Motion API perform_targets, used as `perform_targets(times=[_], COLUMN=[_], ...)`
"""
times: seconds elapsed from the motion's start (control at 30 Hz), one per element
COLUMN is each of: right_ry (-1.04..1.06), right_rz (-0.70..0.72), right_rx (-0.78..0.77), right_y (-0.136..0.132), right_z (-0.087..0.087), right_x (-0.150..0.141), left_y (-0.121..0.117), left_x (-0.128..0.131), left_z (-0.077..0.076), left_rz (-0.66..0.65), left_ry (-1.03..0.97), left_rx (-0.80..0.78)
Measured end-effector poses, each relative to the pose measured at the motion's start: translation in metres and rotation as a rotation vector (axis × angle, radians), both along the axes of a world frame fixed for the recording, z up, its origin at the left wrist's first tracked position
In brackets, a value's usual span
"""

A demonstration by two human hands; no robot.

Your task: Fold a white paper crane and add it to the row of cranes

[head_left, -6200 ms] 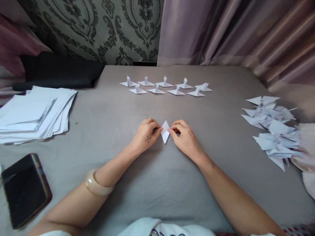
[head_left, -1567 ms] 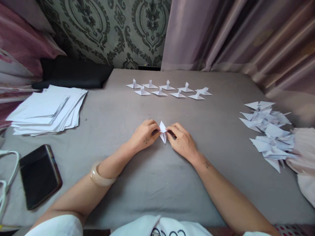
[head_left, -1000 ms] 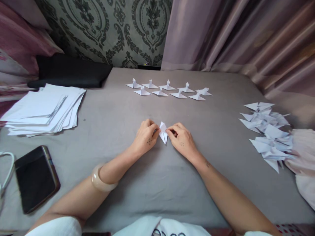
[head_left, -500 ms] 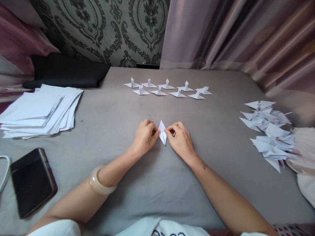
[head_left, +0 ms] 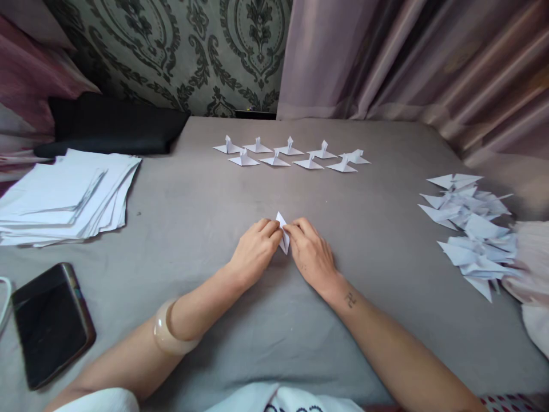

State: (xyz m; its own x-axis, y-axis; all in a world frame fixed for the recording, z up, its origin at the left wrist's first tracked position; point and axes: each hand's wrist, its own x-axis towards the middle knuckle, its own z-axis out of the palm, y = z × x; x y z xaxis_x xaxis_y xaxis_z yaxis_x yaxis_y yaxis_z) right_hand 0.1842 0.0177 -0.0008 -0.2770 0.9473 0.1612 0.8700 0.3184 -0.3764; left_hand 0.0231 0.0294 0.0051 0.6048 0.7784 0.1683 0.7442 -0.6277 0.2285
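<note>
Over the worktop (head_left: pixel 193 200), the folded paper (head_left: pixel 284 245) is pinched in the grip of left hand (head_left: pixel 256 252) and right hand (head_left: pixel 312 253); its edges are best aligned before pressing, though the crease seems finger-covered.

A: Sort of place?
B: Home, by the look: a curtained room. Dark damask pattern on the wall (head_left: pixel 197 57), long mauve curtain (head_left: pixel 326 57) hanging right of it, pink-and-white drapery (head_left: pixel 30 74) at far left.
A: Lower down?
B: Grey cloth (head_left: pixel 274 326), lightly creased, spread wide; what it covers, cannot tell. Phone (head_left: pixel 51 326) lying on it at left, white cable (head_left: pixel 7 297) near.
</note>
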Motion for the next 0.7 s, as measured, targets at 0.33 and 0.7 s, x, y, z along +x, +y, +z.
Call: perform_targets(times=[0.33,0.7], right_ry=[-0.182,-0.080], right_rz=[0.082,0.064], right_rx=[0.028,0.023], right_y=[-0.011,-0.013], right_z=[0.006,0.006], right_x=[0.001,0.007], left_y=[-0.012,-0.003], left_x=[-0.012,-0.022], left_z=[-0.007,-0.001], left_rz=[-0.019,0.065], left_ry=[0.046,-0.305], left_rx=[-0.044,-0.134])
